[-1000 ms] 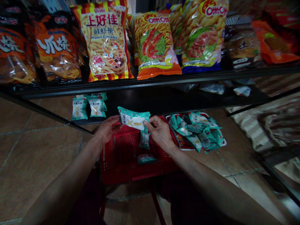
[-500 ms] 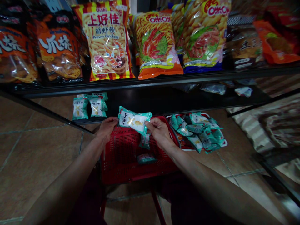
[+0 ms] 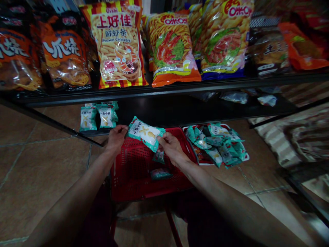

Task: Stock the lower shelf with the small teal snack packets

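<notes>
Lighting is dim throughout: the brown square floor tiles (image 3: 51, 157) read murky, and the hollow of the red perforated plastic basket (image 3: 123, 178) sinks into heavy shadow. White glare streaks mark the glossy orange-and-black plastic snack bag (image 3: 65, 51) at upper left. Focus softens at the right edge – the flat orange plastic pouch (image 3: 300, 41) blurs. Print on the teal-and-white pillow-shaped plastic packet (image 3: 146, 133) is legible – wide-angle distortion stretches the bare right forearm (image 3: 226, 185).

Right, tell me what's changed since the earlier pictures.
The teal-and-white pack has tilted, its right end dropping, and shows more of its printed front. The right hand keeps hold of that end. The left hand has shifted slightly left; whether it touches the pack is unclear. The red basket, heaped packs and shelved bags stayed put.
</notes>
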`<state>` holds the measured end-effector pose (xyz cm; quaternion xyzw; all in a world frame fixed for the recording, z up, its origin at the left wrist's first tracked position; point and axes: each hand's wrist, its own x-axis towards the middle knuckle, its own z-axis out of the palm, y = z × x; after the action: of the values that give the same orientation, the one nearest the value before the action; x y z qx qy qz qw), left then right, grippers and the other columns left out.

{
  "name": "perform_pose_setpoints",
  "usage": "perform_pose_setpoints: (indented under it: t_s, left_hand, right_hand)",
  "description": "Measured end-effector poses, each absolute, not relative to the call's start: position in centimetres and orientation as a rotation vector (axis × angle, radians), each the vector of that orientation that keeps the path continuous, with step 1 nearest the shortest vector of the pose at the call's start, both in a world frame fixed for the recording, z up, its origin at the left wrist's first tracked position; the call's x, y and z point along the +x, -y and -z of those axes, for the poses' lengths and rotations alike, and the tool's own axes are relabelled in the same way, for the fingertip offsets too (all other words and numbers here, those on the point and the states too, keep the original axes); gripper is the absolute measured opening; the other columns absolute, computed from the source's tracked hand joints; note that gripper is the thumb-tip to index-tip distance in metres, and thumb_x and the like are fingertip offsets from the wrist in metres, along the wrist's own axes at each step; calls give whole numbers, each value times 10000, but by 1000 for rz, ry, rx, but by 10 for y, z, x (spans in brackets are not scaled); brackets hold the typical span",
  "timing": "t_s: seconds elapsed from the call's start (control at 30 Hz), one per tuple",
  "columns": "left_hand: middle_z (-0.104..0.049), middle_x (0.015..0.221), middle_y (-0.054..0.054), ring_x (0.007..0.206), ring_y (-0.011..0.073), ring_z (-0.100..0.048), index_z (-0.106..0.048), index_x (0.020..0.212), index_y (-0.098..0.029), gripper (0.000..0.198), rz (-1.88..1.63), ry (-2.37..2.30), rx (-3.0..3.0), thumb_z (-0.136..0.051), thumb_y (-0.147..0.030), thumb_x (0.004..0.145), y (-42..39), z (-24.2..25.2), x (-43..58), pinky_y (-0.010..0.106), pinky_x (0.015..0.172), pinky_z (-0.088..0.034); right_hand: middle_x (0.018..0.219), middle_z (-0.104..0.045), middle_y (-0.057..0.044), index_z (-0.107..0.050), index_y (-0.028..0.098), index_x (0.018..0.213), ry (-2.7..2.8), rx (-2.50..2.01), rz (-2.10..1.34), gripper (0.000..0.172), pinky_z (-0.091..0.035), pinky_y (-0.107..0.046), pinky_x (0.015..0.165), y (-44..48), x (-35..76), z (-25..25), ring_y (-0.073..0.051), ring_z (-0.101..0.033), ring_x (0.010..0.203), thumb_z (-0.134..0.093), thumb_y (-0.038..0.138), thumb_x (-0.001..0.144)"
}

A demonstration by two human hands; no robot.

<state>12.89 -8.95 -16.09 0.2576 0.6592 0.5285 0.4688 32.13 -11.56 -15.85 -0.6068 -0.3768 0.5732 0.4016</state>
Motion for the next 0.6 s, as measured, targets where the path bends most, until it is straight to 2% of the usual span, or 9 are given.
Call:
perform_pose_setpoints:
  t_s: [0.17, 0.27, 0.43, 0.6]
  left_hand:
    - [-529, 481, -52, 399, 45, -394, -649, 623, -143, 59, -1340, -1571, 520, -690, -115, 654, 87, 161, 127, 181, 419, -297]
    - [-533, 487, -48, 415, 53, -440, -624, 614, -141, 113, -1385, -1466, 399, -735, -149, 635, 87, 161, 127, 184, 433, -331]
    - [-587, 570, -7, 540, 81, -563, -591, 619, -132, 133, -1413, -1283, 247, -671, -119, 724, 91, 160, 131, 192, 537, -442]
    - [-632, 659, 38, 633, 114, -614, -592, 702, -122, 105, -1242, -1269, 181, -609, -153, 800, 99, 162, 141, 239, 647, -512]
  right_hand:
    - [544, -530, 60, -449, 195, 633, 896, -1513, -1481, 273, -420, -206, 399, 121, 316, 164, -76, -497, 430, -641, 387, 658]
    - [569, -542, 61, -456, 188, 645, 841, -1501, -1494, 276, -441, -197, 414, 123, 315, 165, -68, -511, 443, -650, 383, 658]
    - [569, -547, 63, -476, 184, 665, 728, -1465, -1492, 256, -513, -212, 489, 123, 312, 167, -65, -539, 473, -676, 343, 665]
    - [552, -539, 74, -469, 187, 669, 647, -1399, -1509, 304, -531, -209, 507, 124, 308, 168, -71, -554, 493, -718, 360, 640]
